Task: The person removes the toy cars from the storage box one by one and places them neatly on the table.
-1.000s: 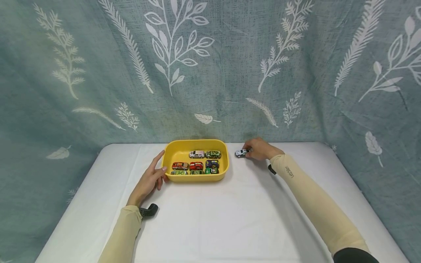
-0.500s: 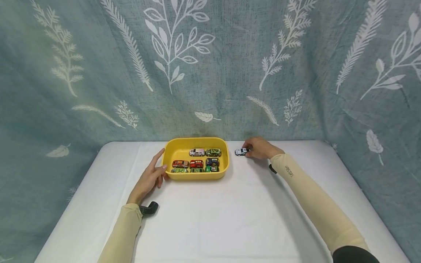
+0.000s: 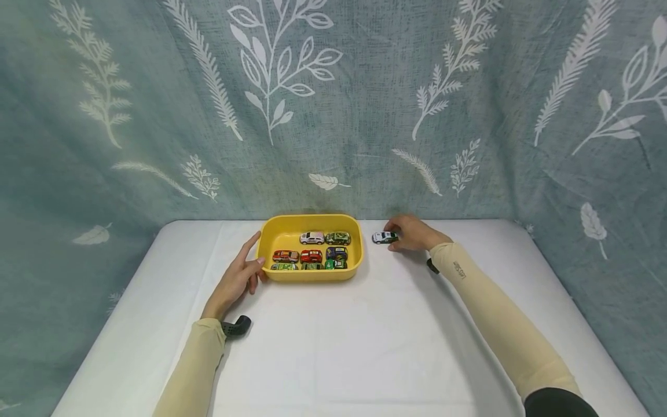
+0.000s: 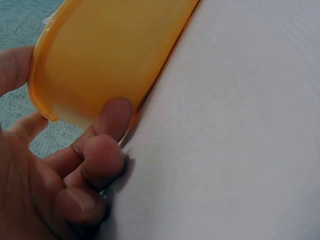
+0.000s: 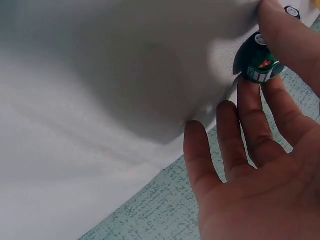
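Note:
In the head view, my left hand (image 3: 237, 281) rests against the left end of a yellow plastic tray (image 3: 312, 277). Its index finger lies straight along the outer side, and the thumb is at the near corner. The left wrist view shows fingers (image 4: 114, 119) touching the tray's outer wall (image 4: 110, 65). To the right of the tray, my right hand (image 3: 413, 233) pinches a small white and dark green toy car (image 3: 383, 237) by its right end, at table level. In the right wrist view, the thumb and fingers meet around the car (image 5: 261, 70), partly hiding it.
Several toy cars stand in the tray, including a white one (image 3: 312, 238), a red one (image 3: 311, 255) and a blue one (image 3: 336, 253). A white cloth covers the table (image 3: 333, 347). A green leaf-patterned curtain (image 3: 365, 116) hangs right behind the tray and car.
The head view has tilted slightly, so everything sits a little higher in it. More of the toy car's green right end shows between my right fingers. My left hand stays against the tray.

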The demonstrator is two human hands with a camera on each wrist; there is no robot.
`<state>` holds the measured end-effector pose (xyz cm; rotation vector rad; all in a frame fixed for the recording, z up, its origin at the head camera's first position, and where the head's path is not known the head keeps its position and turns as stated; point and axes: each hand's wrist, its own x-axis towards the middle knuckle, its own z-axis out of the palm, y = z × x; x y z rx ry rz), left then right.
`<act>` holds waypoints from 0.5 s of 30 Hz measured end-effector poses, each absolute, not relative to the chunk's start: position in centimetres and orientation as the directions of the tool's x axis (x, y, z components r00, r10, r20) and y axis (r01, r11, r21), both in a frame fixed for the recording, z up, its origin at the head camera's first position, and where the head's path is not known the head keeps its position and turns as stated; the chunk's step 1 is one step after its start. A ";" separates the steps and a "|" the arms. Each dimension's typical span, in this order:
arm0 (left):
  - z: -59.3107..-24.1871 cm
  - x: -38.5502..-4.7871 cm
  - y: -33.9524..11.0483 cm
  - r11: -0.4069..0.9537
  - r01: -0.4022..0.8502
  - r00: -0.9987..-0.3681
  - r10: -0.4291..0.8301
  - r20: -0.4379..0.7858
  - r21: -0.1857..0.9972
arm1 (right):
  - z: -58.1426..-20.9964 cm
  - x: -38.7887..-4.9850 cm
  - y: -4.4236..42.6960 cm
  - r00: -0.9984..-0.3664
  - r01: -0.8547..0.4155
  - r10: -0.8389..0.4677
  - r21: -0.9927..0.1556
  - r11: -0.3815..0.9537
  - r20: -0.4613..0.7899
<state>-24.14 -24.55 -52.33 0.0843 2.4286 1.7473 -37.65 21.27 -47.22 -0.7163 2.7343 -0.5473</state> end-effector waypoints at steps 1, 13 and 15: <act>-52.3 -24.1 -24.5 0.316 -0.043 -0.987 0.132 -0.089 0.948 | -47.3 -37.7 21.4 -0.841 -0.420 -0.520 -0.427 0.801 -0.148; -52.5 -24.1 -24.4 0.311 -0.043 -0.989 0.123 -0.086 0.949 | -46.7 -37.9 21.5 -0.849 -0.357 -0.489 -0.464 0.811 -0.201; -52.5 -24.1 -24.3 0.311 -0.043 -0.989 0.123 -0.085 0.950 | -45.9 -37.8 21.3 -0.853 -0.341 -0.480 -0.475 0.811 -0.208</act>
